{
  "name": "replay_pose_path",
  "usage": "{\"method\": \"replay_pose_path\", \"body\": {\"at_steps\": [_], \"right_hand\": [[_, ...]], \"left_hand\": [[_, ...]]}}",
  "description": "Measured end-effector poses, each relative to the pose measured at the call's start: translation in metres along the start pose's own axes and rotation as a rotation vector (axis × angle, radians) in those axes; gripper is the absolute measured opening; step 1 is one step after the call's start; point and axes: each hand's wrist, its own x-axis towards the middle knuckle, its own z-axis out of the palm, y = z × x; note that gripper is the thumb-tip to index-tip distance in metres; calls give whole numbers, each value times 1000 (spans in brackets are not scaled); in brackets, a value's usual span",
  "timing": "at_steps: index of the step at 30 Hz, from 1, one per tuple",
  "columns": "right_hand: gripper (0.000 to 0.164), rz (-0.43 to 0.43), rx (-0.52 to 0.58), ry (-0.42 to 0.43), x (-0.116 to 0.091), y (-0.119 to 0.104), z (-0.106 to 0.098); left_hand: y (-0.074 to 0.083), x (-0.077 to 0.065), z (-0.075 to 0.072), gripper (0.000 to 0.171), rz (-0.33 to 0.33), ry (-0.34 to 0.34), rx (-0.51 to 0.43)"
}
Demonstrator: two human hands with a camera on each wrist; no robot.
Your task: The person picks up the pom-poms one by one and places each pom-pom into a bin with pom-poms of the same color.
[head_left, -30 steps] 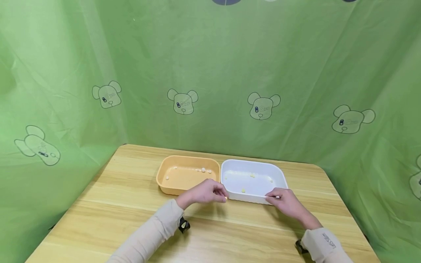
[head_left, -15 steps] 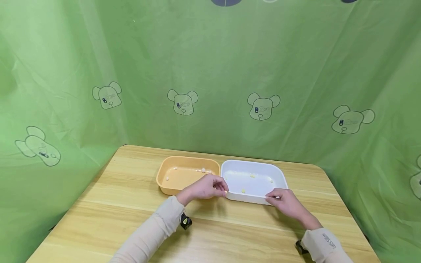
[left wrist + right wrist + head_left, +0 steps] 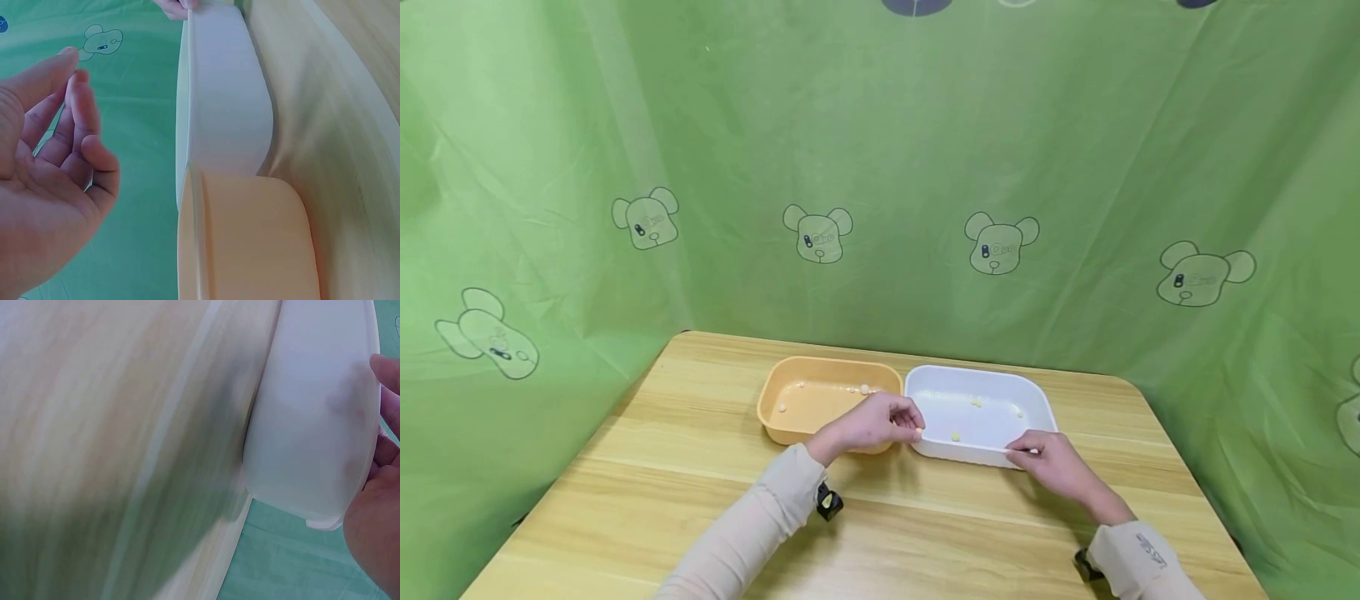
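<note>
My left hand (image 3: 876,421) hovers over the front inner corner where the two trays meet. Its thumb and fingertips pinch a small pale-yellow ball (image 3: 919,432); in the left wrist view the same hand (image 3: 59,144) hides the ball behind the fingers. To its left is the orange tray (image 3: 786,436), with several small whitish balls such as this one (image 3: 864,389). The white tray (image 3: 962,453) carries several tiny yellow pieces, one near the front (image 3: 955,437). My right hand (image 3: 1052,462) grips that tray's front rim near the right corner, thumb outside in the right wrist view.
Both trays stand side by side toward the back of a wooden table (image 3: 700,500). A green curtain (image 3: 880,125) with bear-head drawings hangs behind and around the table. Each wrist wears a black camera, the left one (image 3: 829,502) below the sleeve cuff.
My left hand has risen slightly and shifted forward, from in front of the trays to over their shared corner, with the ball still pinched. The right hand stays on the white tray's rim.
</note>
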Motion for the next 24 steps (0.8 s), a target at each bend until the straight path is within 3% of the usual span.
{"method": "replay_pose_path", "body": {"at_steps": [7,16,24], "right_hand": [[6,7,-7,-6,0,-2,-1],[7,20,-2,-11,-1,-3,-1],[7,2,-8,-4,0,-2,-1]], "left_hand": [[3,4,1,9,5,11,-11],[10,14,4,10,-12,75,-21],[7,25,7,11,-9,91,-21]]}}
